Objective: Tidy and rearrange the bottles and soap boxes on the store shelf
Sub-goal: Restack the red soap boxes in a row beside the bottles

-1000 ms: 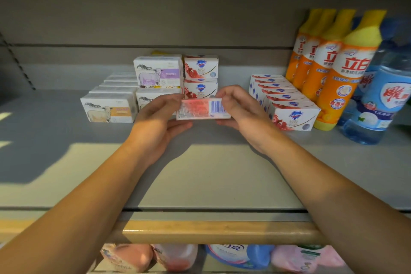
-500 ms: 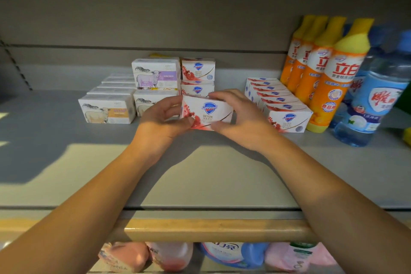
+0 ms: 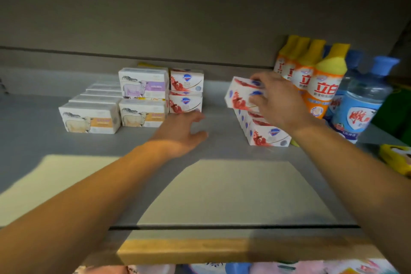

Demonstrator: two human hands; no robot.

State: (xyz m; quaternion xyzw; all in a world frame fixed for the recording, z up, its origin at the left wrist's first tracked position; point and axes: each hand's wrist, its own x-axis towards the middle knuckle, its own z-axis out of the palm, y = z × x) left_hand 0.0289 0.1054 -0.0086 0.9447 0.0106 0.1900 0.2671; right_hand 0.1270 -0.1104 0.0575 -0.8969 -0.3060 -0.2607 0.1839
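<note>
Gripping a white soap box point(image 3: 241, 97) (red pomegranate print), right hand point(image 3: 278, 100) tilts it

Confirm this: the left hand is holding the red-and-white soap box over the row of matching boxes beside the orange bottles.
Not quite. The right hand, not the left, holds the red-and-white soap box over the row of matching boxes beside the orange bottles. The head view shows the left hand open and empty.

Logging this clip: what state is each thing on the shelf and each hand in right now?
Red soap box: held tilted above the row, gripped by the right hand.
Left hand: open, holding nothing, over the shelf.
Row of red soap boxes: standing on the shelf.
Two stacked red soap boxes: stacked, untouched.
Sheep soap boxes: stacked.
Orange bottles: upright, capped.
Blue bottles: upright, capped.
</note>
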